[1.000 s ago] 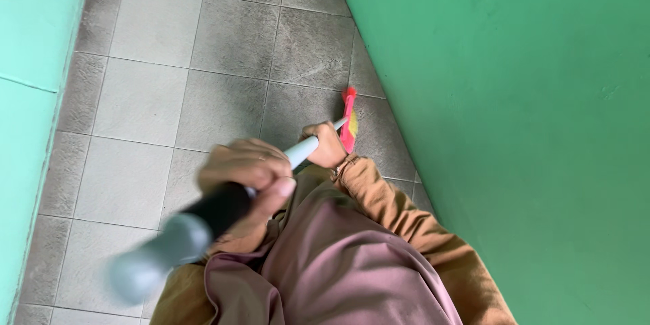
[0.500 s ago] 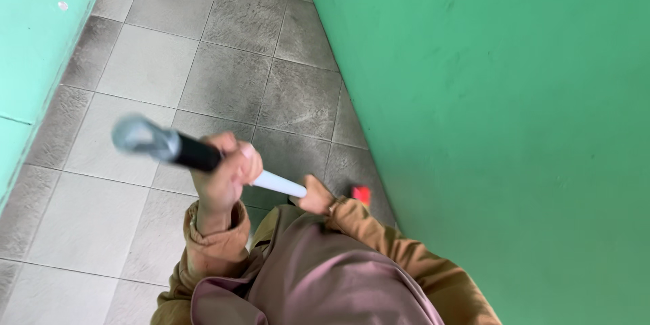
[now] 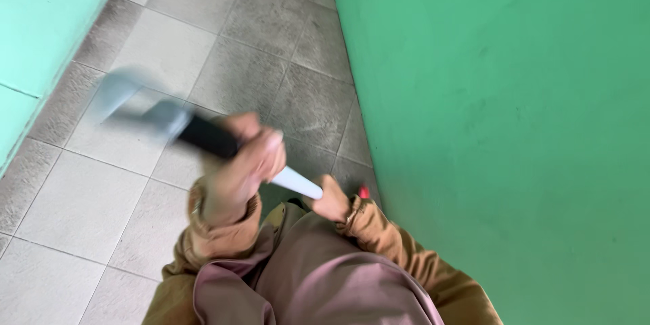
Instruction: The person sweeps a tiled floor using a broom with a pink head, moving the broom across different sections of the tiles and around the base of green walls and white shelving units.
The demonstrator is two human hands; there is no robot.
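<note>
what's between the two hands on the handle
In the head view, only a short bare stretch of pale handle runs between the left hand and right hand.

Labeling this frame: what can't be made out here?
Head view only:
- Handle top end: motion-blurred, shape unclear.
- Red head of the tool: mostly hidden behind right hand and sleeve.
- Left hand: blurred, single fingers indistinct.
- Feet: hidden by pink garment.

Narrow corridor, grey tiled floor point(image 3: 101, 196), green painted walls point(image 3: 508, 128) either side
</note>
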